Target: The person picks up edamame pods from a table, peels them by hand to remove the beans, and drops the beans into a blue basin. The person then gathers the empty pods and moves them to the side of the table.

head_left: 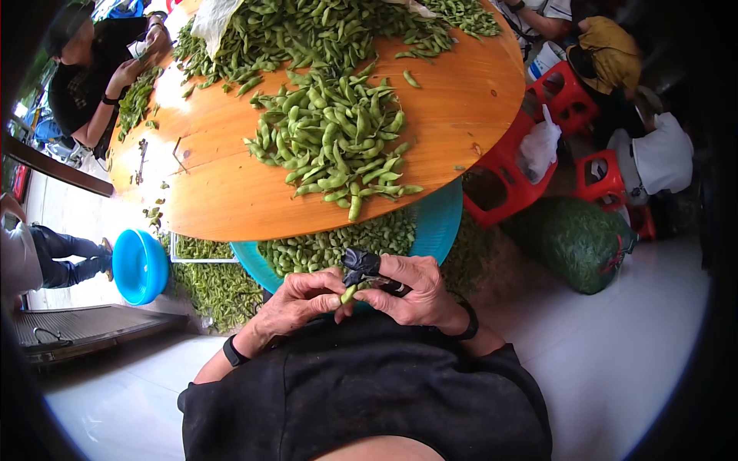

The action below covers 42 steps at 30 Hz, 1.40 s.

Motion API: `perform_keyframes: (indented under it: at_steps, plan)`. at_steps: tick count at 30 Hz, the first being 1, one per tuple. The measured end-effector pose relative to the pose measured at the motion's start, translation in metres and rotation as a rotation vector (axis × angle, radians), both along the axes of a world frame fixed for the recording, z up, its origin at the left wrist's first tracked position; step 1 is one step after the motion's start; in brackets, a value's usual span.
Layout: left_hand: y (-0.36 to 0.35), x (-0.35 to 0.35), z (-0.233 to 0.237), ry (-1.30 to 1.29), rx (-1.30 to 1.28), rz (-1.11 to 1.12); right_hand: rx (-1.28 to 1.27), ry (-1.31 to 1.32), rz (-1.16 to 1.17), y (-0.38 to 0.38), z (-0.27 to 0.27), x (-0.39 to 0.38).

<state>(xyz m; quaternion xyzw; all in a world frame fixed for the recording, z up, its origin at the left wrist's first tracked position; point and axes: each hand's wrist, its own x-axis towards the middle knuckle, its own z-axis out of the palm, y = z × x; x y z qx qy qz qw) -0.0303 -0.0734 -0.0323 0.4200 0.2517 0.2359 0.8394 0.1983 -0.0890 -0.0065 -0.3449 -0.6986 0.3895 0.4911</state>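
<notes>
A green soybean pod is pinched between the fingertips of my left hand, in front of my body. My right hand is closed at the same pod, its thumb against one side. Black wrapping covers the tip of a right finger. A dark item shows under that hand, but I cannot make out what it is. Just beyond both hands, a wide teal basin holds many pods and sits partly beneath the table edge. On the table ahead lies a loose heap of green pods.
The round wooden table carries a larger pod pile at the back. A blue basin stands left on the floor, near spread pods. Red stools and a full green sack are to the right. Other people sit around.
</notes>
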Motion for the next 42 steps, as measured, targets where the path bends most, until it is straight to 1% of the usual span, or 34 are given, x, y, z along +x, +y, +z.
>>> perform_keyframes:
  at_steps: [1,2,3,4,6,7,8,10,11,13,14,16,18,20,21,22,23,24,25,26,27,28,29,30,31,32,34,35,37,38,40,41,42]
  plan:
    - [0.0,0.001,-0.001,-0.022,0.039,0.039,0.002,0.001,-0.003,-0.001,0.001,0.0]
    - [0.0,0.003,-0.001,-0.044,0.078,0.079,0.0,-0.066,-0.036,-0.003,0.004,0.001]
    - [-0.003,0.007,0.005,0.01,0.034,0.139,-0.002,-0.133,-0.069,-0.004,0.005,0.002]
    - [-0.004,0.008,0.004,0.009,0.035,0.139,-0.001,-0.134,-0.069,-0.006,0.003,0.003]
    - [-0.005,0.011,0.001,0.131,0.173,0.206,-0.039,-0.206,-0.084,-0.01,-0.004,0.003]
    - [-0.006,0.016,0.002,0.191,0.177,0.259,-0.079,-0.192,-0.053,-0.014,-0.005,0.003]
    - [-0.008,0.02,-0.001,0.189,0.175,0.258,-0.088,-0.187,-0.049,-0.016,-0.008,0.002]
    - [-0.013,0.025,-0.009,0.21,0.181,0.347,-0.132,-0.194,-0.055,-0.018,-0.014,0.005]
    - [-0.014,0.027,-0.01,0.214,0.174,0.342,-0.14,-0.191,-0.058,-0.018,-0.018,0.005]
    - [-0.016,0.031,-0.014,0.289,0.292,0.427,-0.193,-0.086,-0.061,-0.019,-0.024,0.005]
    - [-0.016,0.032,-0.015,0.294,0.286,0.423,-0.201,-0.082,-0.062,-0.02,-0.025,0.004]
    - [-0.015,0.032,-0.014,0.481,0.565,0.475,-0.44,0.113,0.001,-0.021,-0.024,0.004]
    - [-0.014,0.033,-0.013,0.5,0.604,0.463,-0.4,0.105,0.0,-0.019,-0.032,0.005]
    - [-0.013,0.036,-0.013,0.452,0.592,0.435,-0.358,0.092,-0.007,-0.017,-0.035,0.006]
    - [-0.013,0.035,-0.013,0.455,0.592,0.432,-0.223,0.039,-0.038,-0.015,-0.035,0.007]
    - [-0.013,0.033,-0.013,0.325,0.27,0.377,-0.087,-0.014,-0.068,-0.013,-0.035,0.008]
    - [-0.012,0.032,-0.014,0.194,-0.05,0.316,-0.087,-0.011,-0.069,-0.013,-0.034,0.009]
    - [-0.012,0.03,-0.015,0.198,-0.051,0.315,-0.124,0.028,-0.004,-0.014,-0.032,0.011]
    - [-0.012,0.029,-0.017,-0.004,-0.23,0.205,-0.16,0.066,0.06,-0.014,-0.031,0.014]
    - [-0.013,0.029,-0.018,-0.207,-0.409,0.093,-0.162,0.069,0.057,-0.013,-0.03,0.016]
    - [-0.014,0.027,-0.018,-0.242,-0.4,0.033,-0.227,0.161,0.187,-0.011,-0.029,0.018]
    - [-0.013,0.028,-0.016,-0.239,-0.401,0.031,-0.291,0.254,0.317,-0.009,-0.029,0.021]
    - [-0.011,0.028,-0.011,-0.118,-0.363,0.06,-0.328,0.205,0.308,-0.006,-0.034,0.024]
    - [-0.007,0.029,-0.006,-0.001,-0.321,0.087,-0.341,0.177,0.23,-0.005,-0.03,0.023]
    - [-0.004,0.03,-0.001,0.257,-0.054,0.135,-0.256,0.062,0.094,-0.004,-0.03,0.022]
    - [-0.005,0.038,0.001,0.411,0.176,0.267,-0.173,-0.054,-0.04,-0.004,-0.032,0.019]
    - [-0.002,0.05,0.012,0.49,0.302,0.4,-0.134,-0.073,-0.084,-0.006,-0.035,0.011]
    - [-0.002,0.05,0.009,0.49,0.301,0.4,-0.095,-0.091,-0.126,-0.008,-0.036,0.009]
    - [0.0,0.048,0.003,0.65,0.59,0.278,-0.097,-0.087,-0.12,-0.01,-0.038,0.008]
    - [0.0,0.048,0.004,0.651,0.589,0.275,-0.099,-0.082,-0.118,-0.01,-0.038,0.008]
    - [-0.003,0.048,0.005,0.759,0.76,0.242,-0.122,-0.095,-0.09,-0.009,-0.039,0.011]
    - [-0.004,0.049,0.003,0.758,0.758,0.241,-0.141,-0.106,-0.057,-0.009,-0.04,0.012]
    - [-0.006,0.049,0.001,0.733,0.82,0.253,-0.142,-0.105,-0.057,-0.009,-0.042,0.012]
